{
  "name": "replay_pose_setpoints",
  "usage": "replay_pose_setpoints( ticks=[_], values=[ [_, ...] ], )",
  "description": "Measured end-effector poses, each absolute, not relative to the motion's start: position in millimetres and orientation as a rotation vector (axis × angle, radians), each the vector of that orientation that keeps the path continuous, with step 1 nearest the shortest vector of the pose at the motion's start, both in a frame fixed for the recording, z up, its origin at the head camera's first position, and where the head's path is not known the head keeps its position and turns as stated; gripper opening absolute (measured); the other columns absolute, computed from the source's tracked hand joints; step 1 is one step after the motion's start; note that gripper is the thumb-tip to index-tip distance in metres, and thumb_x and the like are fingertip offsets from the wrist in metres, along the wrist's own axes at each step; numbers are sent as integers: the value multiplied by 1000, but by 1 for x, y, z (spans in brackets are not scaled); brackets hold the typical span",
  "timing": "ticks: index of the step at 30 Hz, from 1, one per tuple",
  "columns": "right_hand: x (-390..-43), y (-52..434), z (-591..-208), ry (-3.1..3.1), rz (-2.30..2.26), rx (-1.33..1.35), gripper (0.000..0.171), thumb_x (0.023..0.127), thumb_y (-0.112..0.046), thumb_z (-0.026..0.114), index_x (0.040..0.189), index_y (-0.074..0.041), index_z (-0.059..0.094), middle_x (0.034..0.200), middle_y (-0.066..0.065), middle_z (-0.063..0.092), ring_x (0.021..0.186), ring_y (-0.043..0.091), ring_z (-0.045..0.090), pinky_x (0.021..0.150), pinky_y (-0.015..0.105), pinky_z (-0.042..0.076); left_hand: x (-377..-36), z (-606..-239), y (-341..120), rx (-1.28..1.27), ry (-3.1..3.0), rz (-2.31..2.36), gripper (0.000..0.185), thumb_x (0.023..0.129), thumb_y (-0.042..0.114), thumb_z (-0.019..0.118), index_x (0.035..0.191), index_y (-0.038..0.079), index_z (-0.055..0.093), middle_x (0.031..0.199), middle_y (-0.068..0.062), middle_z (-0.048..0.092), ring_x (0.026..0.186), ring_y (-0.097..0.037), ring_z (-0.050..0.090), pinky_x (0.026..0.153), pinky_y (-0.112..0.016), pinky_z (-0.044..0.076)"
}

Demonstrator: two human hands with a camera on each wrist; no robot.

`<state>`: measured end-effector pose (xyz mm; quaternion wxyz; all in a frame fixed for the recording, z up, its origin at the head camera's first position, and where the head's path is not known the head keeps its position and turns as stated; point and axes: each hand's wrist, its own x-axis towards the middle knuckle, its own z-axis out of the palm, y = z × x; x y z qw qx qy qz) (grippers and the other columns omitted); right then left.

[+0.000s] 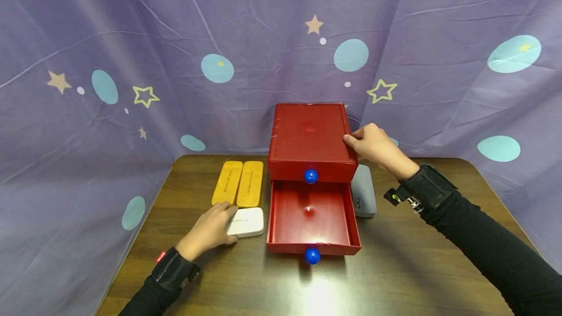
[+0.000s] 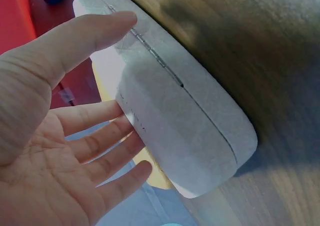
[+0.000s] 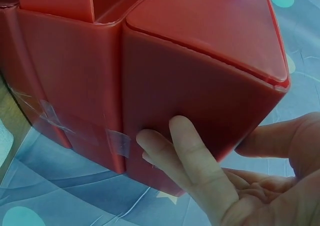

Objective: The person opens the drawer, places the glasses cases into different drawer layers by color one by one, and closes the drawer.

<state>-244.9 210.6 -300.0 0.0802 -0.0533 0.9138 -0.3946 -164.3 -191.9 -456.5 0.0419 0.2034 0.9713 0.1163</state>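
Observation:
A white glasses case (image 1: 247,222), hinged along one side, lies on the table left of a red two-drawer box (image 1: 311,130). My left hand (image 1: 212,228) holds its left end, thumb by the hinge side and fingers along the opposite edge in the left wrist view. At the box's upper right edge is my right hand (image 1: 375,146). Its thumb touches the top edge while its fairly straight fingers (image 3: 192,151) press the side wall. The lower drawer (image 1: 291,216) is pulled out and holds nothing; the upper one is closed. Both have blue ball knobs (image 1: 311,176).
Two yellow cases (image 1: 227,183) lie side by side behind the white case. A grey case (image 1: 363,191) sits against the box's right side. The wooden table (image 1: 421,267) ends at a purple patterned curtain (image 1: 263,23) behind the box.

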Motion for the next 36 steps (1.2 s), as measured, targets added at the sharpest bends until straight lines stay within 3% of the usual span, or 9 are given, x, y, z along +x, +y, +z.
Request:
replay_pose_setpoints(
  ticks=[11, 14, 17, 21, 28, 36],
  values=[
    [-243, 210, -299, 2738, -1182, -142, 42, 106, -21, 52, 122, 15, 66, 97, 27, 74, 66, 9, 71, 64, 28, 61, -171, -456, -192, 559, 2907, 382, 78, 63, 23, 98, 128, -5, 64, 104, -10, 62, 87, -21, 58, 78, -43, 53],
    [-243, 209, -299, 2746, -1176, -141, 42, 106, -21, 52, 123, 15, 66, 97, 27, 74, 66, 8, 71, 64, 28, 61, -170, -455, -192, 532, 2871, 378, 83, 64, 24, 98, 131, -7, 61, 121, -21, 64, 105, -34, 64, 90, -52, 54],
    [-243, 209, -299, 2752, -1169, -141, 42, 106, -21, 52, 123, 15, 66, 97, 27, 74, 66, 8, 71, 63, 26, 61, -170, -458, -193, 507, 2833, 379, 89, 64, 24, 98, 136, -10, 56, 138, -31, 57, 125, -46, 58, 101, -60, 49],
    [-243, 209, -299, 2733, -1198, -141, 43, 107, -22, 52, 125, 15, 65, 101, 29, 73, 68, 9, 72, 64, 26, 61, -170, -465, -197, 496, 2834, 382, 93, 62, 25, 99, 137, -8, 55, 140, -28, 55, 127, -44, 57, 101, -58, 49],
    [-242, 208, -298, 2731, -1226, -149, 44, 107, -21, 51, 126, 17, 63, 102, 30, 73, 68, 9, 72, 70, 35, 63, -171, -469, -208, 496, 2880, 414, 91, 59, 30, 100, 132, -6, 60, 135, -24, 59, 121, -39, 60, 97, -55, 52],
    [-242, 209, -300, 2746, -1202, -149, 44, 106, -21, 52, 124, 16, 65, 98, 28, 74, 66, 9, 71, 63, 26, 60, -169, -464, -206, 515, 2884, 370, 78, 58, 35, 99, 119, -1, 66, 110, -12, 67, 93, -25, 65, 80, -46, 54]
  ],
)
